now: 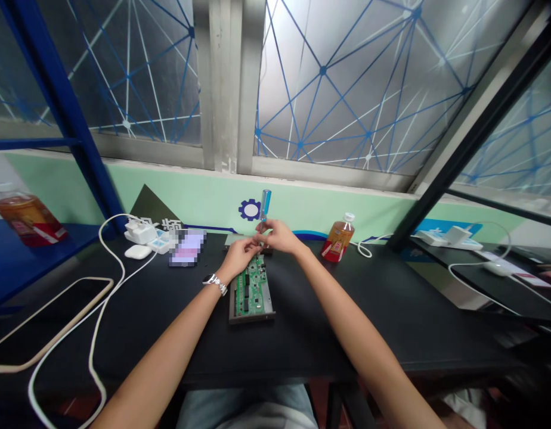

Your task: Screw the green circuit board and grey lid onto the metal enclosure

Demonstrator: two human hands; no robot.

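Observation:
A screwdriver (265, 204) with a translucent blue handle stands nearly upright above the far end of a green circuit board (254, 292). My right hand (279, 237) grips its shaft just below the handle. My left hand (238, 258), with a metal-band watch on the wrist, is closed with fingertips close to the screwdriver's lower end. What those fingertips hold, if anything, is hidden. The board sits in an open grey metal casing (251, 319) on the black table (311, 333). Behind my hands lies a flat greyish panel (232, 239), partly covered. The screwdriver's tip is hidden by my fingers.
Left of the board are a phone with a lit screen (187, 247), a white charger (139, 231), a white case (138, 252) and a looping white cable (94, 345). A tablet-like device (56, 325) lies nearer. A drink bottle (338, 238) stands back right by the wall.

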